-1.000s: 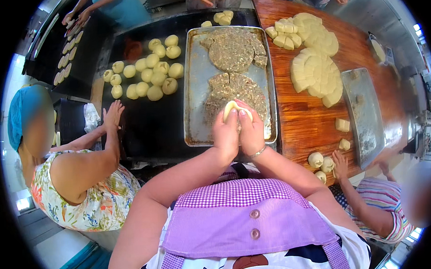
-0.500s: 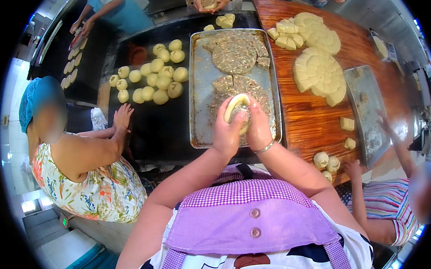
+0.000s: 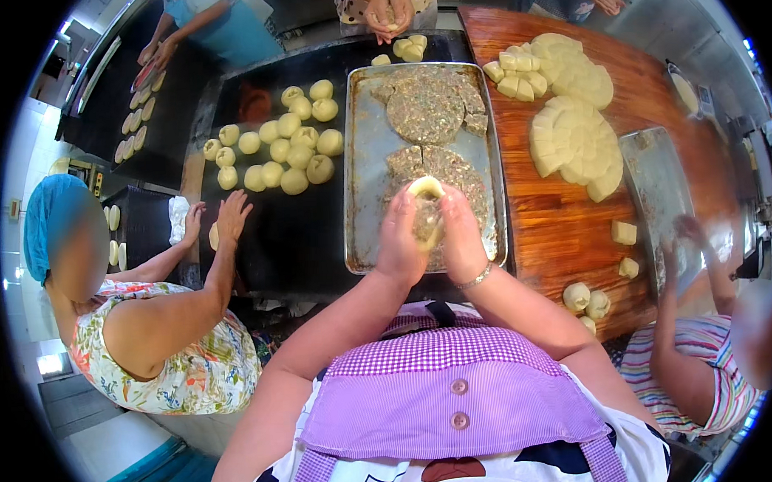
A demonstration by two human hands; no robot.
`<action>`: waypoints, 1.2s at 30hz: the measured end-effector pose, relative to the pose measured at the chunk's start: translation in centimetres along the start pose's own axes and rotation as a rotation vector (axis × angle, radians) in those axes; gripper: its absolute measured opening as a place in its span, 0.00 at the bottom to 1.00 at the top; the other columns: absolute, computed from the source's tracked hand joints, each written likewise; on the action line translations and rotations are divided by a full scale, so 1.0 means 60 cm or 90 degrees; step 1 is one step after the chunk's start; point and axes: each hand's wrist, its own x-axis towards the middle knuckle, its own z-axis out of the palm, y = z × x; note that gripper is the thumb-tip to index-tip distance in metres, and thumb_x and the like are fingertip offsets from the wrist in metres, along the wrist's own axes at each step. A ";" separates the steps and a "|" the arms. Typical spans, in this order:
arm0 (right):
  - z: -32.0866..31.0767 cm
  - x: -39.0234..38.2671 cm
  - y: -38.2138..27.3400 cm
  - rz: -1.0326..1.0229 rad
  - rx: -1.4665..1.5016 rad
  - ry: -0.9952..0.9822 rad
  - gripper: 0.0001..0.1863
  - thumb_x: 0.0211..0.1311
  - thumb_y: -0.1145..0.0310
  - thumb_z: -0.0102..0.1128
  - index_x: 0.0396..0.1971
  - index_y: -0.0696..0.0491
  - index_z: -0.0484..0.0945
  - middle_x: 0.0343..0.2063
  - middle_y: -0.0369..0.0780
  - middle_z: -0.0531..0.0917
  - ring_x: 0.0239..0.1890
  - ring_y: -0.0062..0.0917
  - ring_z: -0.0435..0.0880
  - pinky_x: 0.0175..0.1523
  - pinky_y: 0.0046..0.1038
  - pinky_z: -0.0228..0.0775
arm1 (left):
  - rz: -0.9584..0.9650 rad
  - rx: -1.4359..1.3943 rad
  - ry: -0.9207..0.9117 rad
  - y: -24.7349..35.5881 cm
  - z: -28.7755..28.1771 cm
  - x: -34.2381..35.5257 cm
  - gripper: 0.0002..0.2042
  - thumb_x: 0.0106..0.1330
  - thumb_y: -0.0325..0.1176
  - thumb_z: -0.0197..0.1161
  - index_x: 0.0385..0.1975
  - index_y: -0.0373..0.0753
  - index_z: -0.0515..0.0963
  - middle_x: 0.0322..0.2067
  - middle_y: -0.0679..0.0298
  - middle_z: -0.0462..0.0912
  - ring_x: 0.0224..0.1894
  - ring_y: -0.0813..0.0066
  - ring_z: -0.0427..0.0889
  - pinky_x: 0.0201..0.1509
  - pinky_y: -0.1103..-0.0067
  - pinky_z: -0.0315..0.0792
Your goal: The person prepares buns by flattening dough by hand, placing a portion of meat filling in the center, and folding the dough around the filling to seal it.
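My left hand and my right hand are cupped together around a piece of pale dough, its rim standing up around a speckled brownish filling. Both thumbs lie along its sides. They hold it over the lower half of a large metal baking tray, which carries two flat mounds of the same speckled filling, cracked and partly cut into chunks. Left of the tray, on a black worktop, sit several round filled dough balls.
A wooden board at right carries cut dough mounds, loose pieces and balls, beside an empty-looking metal pan. Co-workers stand close at left and right. Others work at the far edge. A dark side counter holds flattened dough pieces.
The dough in my hands went from folded to an open ring, and its opening is now narrower. The right co-worker's hands rose toward the metal pan; the left co-worker's hands shifted on the worktop.
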 end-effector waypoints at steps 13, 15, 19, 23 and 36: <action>0.007 0.011 -0.006 0.162 0.314 0.143 0.16 0.73 0.58 0.51 0.49 0.57 0.70 0.44 0.40 0.78 0.47 0.21 0.77 0.54 0.26 0.71 | 0.025 0.033 0.082 0.004 0.036 0.021 0.23 0.77 0.45 0.48 0.64 0.37 0.61 0.58 0.58 0.71 0.61 0.68 0.70 0.65 0.71 0.65; 0.015 0.011 -0.003 0.118 0.318 0.144 0.19 0.73 0.57 0.52 0.51 0.57 0.67 0.46 0.40 0.76 0.48 0.21 0.76 0.55 0.27 0.70 | 0.064 -0.008 -0.050 0.005 0.020 0.014 0.22 0.77 0.44 0.47 0.63 0.37 0.61 0.58 0.58 0.71 0.61 0.67 0.70 0.66 0.70 0.65; -0.010 0.010 0.000 0.010 0.104 0.031 0.24 0.68 0.63 0.60 0.55 0.58 0.62 0.52 0.41 0.72 0.53 0.23 0.73 0.59 0.27 0.68 | 0.011 0.003 0.050 0.018 0.035 -0.007 0.16 0.76 0.36 0.50 0.58 0.35 0.70 0.52 0.59 0.77 0.53 0.71 0.76 0.59 0.74 0.70; 0.001 0.000 -0.012 0.061 0.108 0.014 0.21 0.65 0.68 0.61 0.55 0.58 0.71 0.56 0.42 0.76 0.56 0.25 0.75 0.62 0.27 0.67 | 0.066 0.175 0.127 -0.009 0.034 -0.002 0.14 0.77 0.35 0.48 0.53 0.34 0.73 0.47 0.59 0.79 0.49 0.71 0.79 0.55 0.76 0.74; 0.002 -0.011 -0.020 0.130 0.270 0.054 0.14 0.63 0.76 0.59 0.48 0.54 0.73 0.43 0.37 0.80 0.45 0.20 0.79 0.50 0.23 0.74 | 0.164 0.299 -0.015 -0.005 0.022 -0.004 0.22 0.80 0.41 0.36 0.57 0.29 0.70 0.61 0.54 0.70 0.61 0.67 0.70 0.67 0.73 0.64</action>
